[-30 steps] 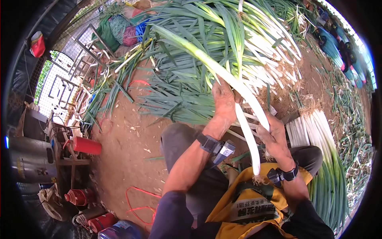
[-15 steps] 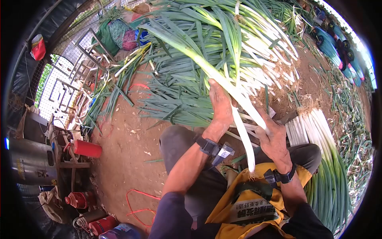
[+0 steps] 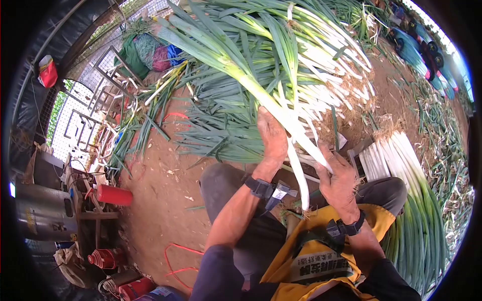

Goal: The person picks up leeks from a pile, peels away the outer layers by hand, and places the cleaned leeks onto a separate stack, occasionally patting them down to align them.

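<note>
Fingers wrapped round its white stem, my left hand holds a large green-and-white leek whose leaves point up and left. A thinner white stalk hangs down from the same hand, its roots above the yellow apron. My right hand is closed on the root end of the large leek; its roots show partly beside the palm. Behind both hands lies a big pile of leeks, roots to the right.
A neat row of leeks lies right of my knee. Red twine is on the dirt floor at lower left. A red cylinder, a metal drum and metal frames stand left. Blue-topped items lie at upper right.
Both hands and the large leek have shifted slightly left, and the right hand sits a little lower. The thinner stalk's root end has moved left and up.
</note>
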`<state>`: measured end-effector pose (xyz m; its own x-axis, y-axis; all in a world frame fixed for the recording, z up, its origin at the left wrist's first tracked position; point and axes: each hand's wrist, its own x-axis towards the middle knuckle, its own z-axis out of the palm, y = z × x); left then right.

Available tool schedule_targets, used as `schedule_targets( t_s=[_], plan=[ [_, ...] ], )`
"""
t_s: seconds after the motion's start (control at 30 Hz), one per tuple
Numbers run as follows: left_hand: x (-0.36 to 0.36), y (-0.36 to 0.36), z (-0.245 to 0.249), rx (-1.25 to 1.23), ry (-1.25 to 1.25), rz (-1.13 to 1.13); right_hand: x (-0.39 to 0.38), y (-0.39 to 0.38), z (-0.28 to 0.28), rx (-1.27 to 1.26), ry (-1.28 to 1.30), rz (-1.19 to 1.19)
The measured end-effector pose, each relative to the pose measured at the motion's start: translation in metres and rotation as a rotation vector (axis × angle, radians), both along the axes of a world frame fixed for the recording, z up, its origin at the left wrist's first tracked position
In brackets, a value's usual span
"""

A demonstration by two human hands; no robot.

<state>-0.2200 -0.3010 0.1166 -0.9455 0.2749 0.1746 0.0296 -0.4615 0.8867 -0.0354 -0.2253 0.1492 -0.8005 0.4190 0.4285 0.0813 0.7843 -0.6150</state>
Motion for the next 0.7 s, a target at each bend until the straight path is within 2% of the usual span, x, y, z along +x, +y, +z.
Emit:
schedule_targets(
  t_s=[0.17, 0.27, 0.3, 0.4, 0.43, 0.53, 0.63, 0.7],
  plan=[
    [-0.003, 0.001, -0.008, -0.051, 0.056, 0.087, -0.008, -0.014, -0.018, -0.047, 0.089, -0.028],
    [-0.011, 0.003, -0.020, -0.083, 0.076, 0.161, -0.014, -0.022, -0.027, -0.099, 0.072, -0.066],
    [-0.011, 0.004, -0.020, -0.094, 0.078, 0.186, -0.013, -0.024, -0.027, -0.124, -0.035, -0.086],
    [-0.010, 0.001, -0.009, -0.235, 0.194, 0.227, -0.016, -0.030, -0.038, -0.207, -0.031, -0.082],
    [-0.009, -0.002, -0.005, -0.301, 0.248, 0.239, -0.016, -0.032, -0.038, -0.234, -0.060, -0.075],
    [-0.012, -0.002, -0.005, -0.270, 0.200, 0.212, -0.013, -0.033, -0.026, -0.234, -0.193, -0.007],
    [-0.019, -0.003, -0.010, -0.275, 0.185, 0.161, -0.004, -0.026, -0.032, -0.108, -0.130, 0.128],
    [-0.016, 0.002, -0.014, -0.308, 0.293, 0.239, -0.005, -0.017, -0.029, -0.173, -0.164, 0.156]
  ],
)
